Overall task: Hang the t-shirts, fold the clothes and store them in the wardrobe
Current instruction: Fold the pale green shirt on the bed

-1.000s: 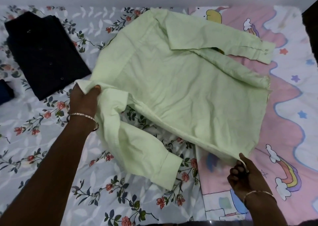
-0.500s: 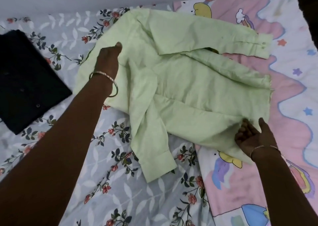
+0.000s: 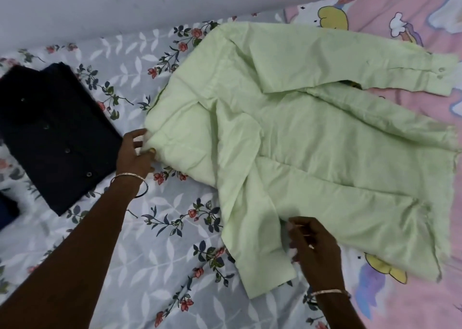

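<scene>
1. A bed (image 3: 155,253) with a floral sheet, and a pink cartoon sheet (image 3: 400,303) to its right, lies against a pale wall (image 3: 125,8).
2. The pale green shirt (image 3: 312,153) lies spread across the middle of the bed.
3. The left hand (image 3: 133,153) pinches the shirt's left edge, fingers and thumb clamped on the cloth.
4. The right hand (image 3: 315,251) has its fingers curled at the near sleeve; I cannot tell whether they grip it.
5. A folded dark shirt (image 3: 55,138) lies to the left, apart from the green one.

shirt (image 3: 312,153): pale green, plain.
dark shirt (image 3: 50,141): navy-black, plain, dark buttons.
floral sheet (image 3: 162,253): pale grey ground, white leaves, red-pink flowers on dark blue-green sprigs.
pink sheet (image 3: 412,311): pink, cartoon print in yellow, white, purple and blue.
wall (image 3: 125,8): pale lilac-grey.
bangles (image 3: 130,177): gold-toned.
cloth (image 3: 7,211): dark blue.
</scene>
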